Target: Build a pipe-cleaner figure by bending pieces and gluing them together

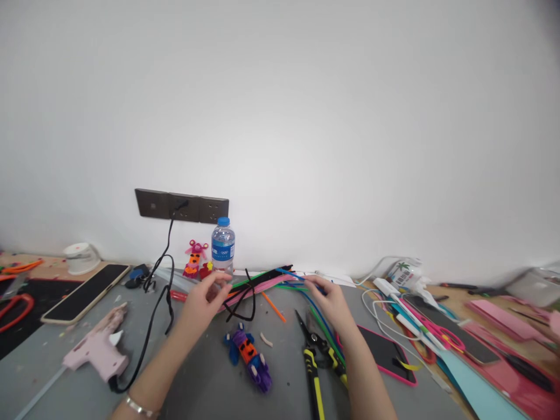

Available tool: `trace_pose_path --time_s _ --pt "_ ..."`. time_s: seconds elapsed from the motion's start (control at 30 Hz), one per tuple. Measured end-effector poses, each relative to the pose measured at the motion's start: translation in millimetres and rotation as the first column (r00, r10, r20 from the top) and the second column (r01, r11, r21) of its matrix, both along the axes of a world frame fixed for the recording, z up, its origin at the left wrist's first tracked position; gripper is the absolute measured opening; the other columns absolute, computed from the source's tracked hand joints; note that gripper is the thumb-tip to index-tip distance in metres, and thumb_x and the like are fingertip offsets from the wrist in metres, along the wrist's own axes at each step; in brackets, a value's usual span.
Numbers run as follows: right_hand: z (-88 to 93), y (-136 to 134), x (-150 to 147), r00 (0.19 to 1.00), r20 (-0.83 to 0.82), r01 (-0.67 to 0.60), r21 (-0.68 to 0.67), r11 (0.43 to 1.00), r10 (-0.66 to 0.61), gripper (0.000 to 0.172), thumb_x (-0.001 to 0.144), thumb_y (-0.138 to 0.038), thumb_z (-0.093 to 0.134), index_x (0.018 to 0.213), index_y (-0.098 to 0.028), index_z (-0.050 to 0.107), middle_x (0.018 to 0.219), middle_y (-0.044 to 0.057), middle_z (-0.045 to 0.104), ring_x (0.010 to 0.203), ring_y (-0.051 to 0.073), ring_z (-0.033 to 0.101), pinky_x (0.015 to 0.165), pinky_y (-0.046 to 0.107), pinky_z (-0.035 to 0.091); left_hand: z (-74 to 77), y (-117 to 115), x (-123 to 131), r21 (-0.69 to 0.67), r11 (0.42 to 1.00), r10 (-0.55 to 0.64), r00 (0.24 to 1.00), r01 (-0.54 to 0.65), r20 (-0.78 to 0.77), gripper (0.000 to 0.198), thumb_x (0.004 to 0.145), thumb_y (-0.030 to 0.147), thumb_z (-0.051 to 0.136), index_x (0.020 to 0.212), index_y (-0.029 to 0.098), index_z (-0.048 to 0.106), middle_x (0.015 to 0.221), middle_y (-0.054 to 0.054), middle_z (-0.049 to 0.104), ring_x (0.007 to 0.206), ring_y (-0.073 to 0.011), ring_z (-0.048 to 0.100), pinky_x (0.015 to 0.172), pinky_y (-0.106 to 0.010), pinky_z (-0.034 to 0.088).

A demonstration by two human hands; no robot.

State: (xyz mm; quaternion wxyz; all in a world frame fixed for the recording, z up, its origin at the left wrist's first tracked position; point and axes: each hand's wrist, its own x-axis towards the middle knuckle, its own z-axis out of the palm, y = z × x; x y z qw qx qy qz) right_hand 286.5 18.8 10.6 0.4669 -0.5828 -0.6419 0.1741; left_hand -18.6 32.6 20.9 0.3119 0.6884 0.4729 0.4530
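A bundle of fuzzy pipe cleaners point(262, 283) in black, pink, green and blue lies on the grey mat between my hands. My left hand point(205, 300) is at the bundle's left end, with curled fingers and a gap between thumb and forefinger. At the other end, my right hand point(328, 300) pinches a blue pipe cleaner point(291, 273). A bent black pipe cleaner point(249, 303) curls over the bundle's near side. Closer to me lies a purple pipe-cleaner figure point(249, 357) with orange and blue parts.
Yellow-and-black pliers point(314, 350) lie near my right forearm. Left are a pink glue gun point(98, 353) and a phone point(85, 293). A water bottle point(223, 248) and pink figure point(195, 259) stand by the wall. Pink scissors point(450, 339) and a pink-edged tablet point(385, 353) lie right.
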Motion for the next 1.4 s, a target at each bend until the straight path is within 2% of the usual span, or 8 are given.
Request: trace_pose_path --time_s 0.13,0.27,0.37,0.5,0.77,1.07,1.2,1.4 --pt "13.1 -9 -47 0.947 -0.143 -0.301 -0.075 0.951 0.289 0.023 0.086 -0.037 0.059 0.085 -0.019 0.073 0.083 0.007 0.075 0.081 0.025 0.068 0.075 0.035 0.051 -0.4 -11 16 -0.132 0.965 -0.186 0.946 0.227 0.266 0.051 0.08 0.034 0.064 0.126 0.02 0.048 0.085 -0.002 0.063 0.069 -0.0154 0.06 0.064 -0.027 0.05" --pt "18.3 -16 -73 0.892 -0.182 -0.438 -0.126 0.89 0.413 0.02 0.087 -0.033 0.059 0.085 -0.018 0.073 0.084 0.005 0.073 0.077 0.022 0.065 0.072 0.031 0.049 0.2 -12 17 -0.181 0.928 -0.266 0.92 0.325 0.287 0.032 0.074 0.033 0.071 0.102 0.019 0.063 0.084 -0.003 0.065 0.075 -0.0174 0.063 0.068 -0.027 0.051" --pt "17.9 -17 -73 0.868 -0.246 -0.471 -0.13 0.872 0.432 0.019 0.087 -0.032 0.06 0.089 -0.018 0.072 0.076 0.003 0.07 0.066 0.018 0.06 0.064 0.028 0.046 1.0 -9 14 -0.221 0.923 -0.243 0.923 0.315 0.299 0.02 0.074 0.037 0.07 0.079 0.018 0.067 0.073 -0.002 0.066 0.068 -0.0175 0.062 0.062 -0.027 0.049" --pt "15.9 -18 -70 0.765 -0.451 -0.54 -0.063 0.839 0.459 0.024 0.09 -0.037 0.058 0.103 -0.019 0.069 0.056 -0.004 0.056 0.048 0.013 0.046 0.051 0.024 0.038 -1.8 -8 16 -0.233 0.93 -0.2 0.924 0.283 0.325 0.019 0.071 0.036 0.072 0.076 0.019 0.068 0.072 -0.003 0.07 0.069 -0.0196 0.064 0.064 -0.028 0.05" --pt "13.6 -17 -87 0.647 -0.619 -0.581 -0.02 0.814 0.446 0.029 0.09 -0.046 0.059 0.09 -0.019 0.069 0.065 0.0 0.064 0.062 0.016 0.057 0.064 0.028 0.046 -3.5 -15 26 -0.083 0.97 -0.224 0.974 0.227 0.047 0.009 0.076 0.027 0.066 0.078 0.02 0.071 0.07 -0.001 0.067 0.061 -0.0161 0.057 0.059 -0.025 0.043" --pt "1.6 -14 -105 0.444 -0.777 -0.638 0.074 0.766 0.446 0.027 0.091 -0.045 0.059 0.098 -0.02 0.066 0.086 0.006 0.072 0.07 0.018 0.065 0.074 0.033 0.05 -7.1 -7 18 -0.104 0.985 -0.123 0.981 0.139 0.151 0.019 0.078 0.038 0.064 0.077 0.019 0.065 0.067 0.001 0.06 0.059 -0.0146 0.052 0.055 -0.024 0.04" --pt "-0.2 -15 -113 0.451 -0.771 -0.664 0.047 0.746 0.449 0.031 0.09 -0.048 0.059 0.098 -0.019 0.066 0.092 0.008 0.074 0.07 0.019 0.067 0.077 0.035 0.05 -6.7 -7 20 -0.254 0.954 -0.045 0.918 0.156 0.394 0.032 0.075 0.051 0.068 0.078 0.02 0.06 0.057 0.006 0.051 0.05 -0.0106 0.046 0.049 -0.021 0.037" --pt "3.6 -16 -113 0.452 -0.753 -0.691 0.042 0.721 0.477 0.037 0.089 -0.052 0.059 0.095 -0.017 0.07 0.09 0.01 0.076 0.067 0.019 0.067 0.075 0.035 0.051 -2.6 -15 29 -0.379 0.858 0.02 0.716 0.346 0.698 0.039 0.065 0.05 0.081 0.079 0.018 0.064 0.07 0.002 0.06 0.065 -0.0135 0.057 0.061 -0.026 0.051"
